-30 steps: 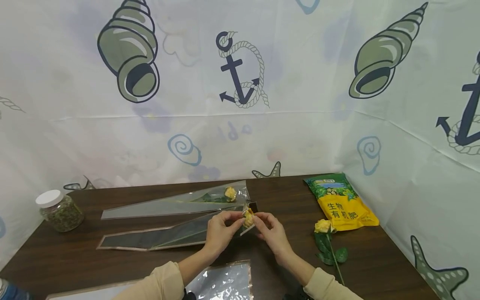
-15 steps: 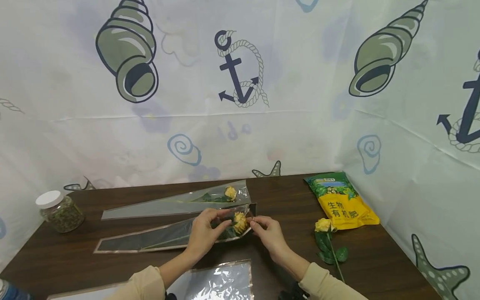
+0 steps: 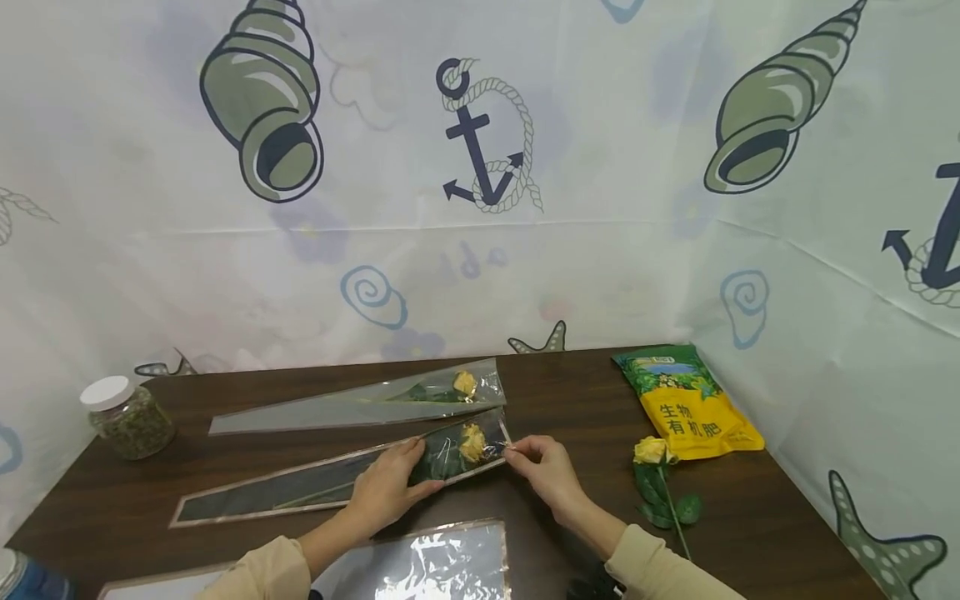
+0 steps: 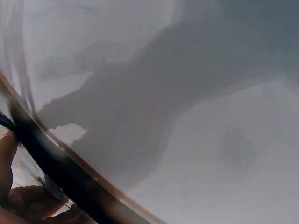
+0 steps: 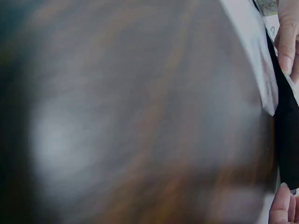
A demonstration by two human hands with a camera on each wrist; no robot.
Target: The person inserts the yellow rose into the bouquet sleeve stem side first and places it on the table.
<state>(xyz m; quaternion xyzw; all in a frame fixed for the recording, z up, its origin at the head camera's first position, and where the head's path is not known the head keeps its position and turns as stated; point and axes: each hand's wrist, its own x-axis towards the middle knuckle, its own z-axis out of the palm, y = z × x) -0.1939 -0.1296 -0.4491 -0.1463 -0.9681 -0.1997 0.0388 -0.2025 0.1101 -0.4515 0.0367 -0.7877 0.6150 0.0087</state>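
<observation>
A narrow dark flower sleeve (image 3: 300, 484) with a light border lies slanted on the table in the head view. Inside its wide end is a yellow rose (image 3: 472, 442) with green leaves. My left hand (image 3: 384, 487) rests across the sleeve below the bloom, thumb toward the near edge and fingers toward the far one. At the wide mouth, my right hand (image 3: 546, 473) pinches the sleeve's edge between thumb and forefinger. Only fingertips (image 5: 280, 205) of the right hand show at the border of its wrist view. The left wrist view catches part of the left hand (image 4: 23, 200).
Behind lies another sleeve (image 3: 300, 413) with a yellow rose (image 3: 465, 383). A loose rose (image 3: 652, 451) and a fertilizer bag (image 3: 686, 408) are at right. A lidded jar (image 3: 131, 425) stands left. Nearer are silvery sheets (image 3: 442, 558) and a blue container (image 3: 33, 579).
The rose has gone deeper into the sleeve, and the sleeve now lies flatter. My left hand has moved left, off the bloom. The right hand has shifted slightly toward the sleeve's corner.
</observation>
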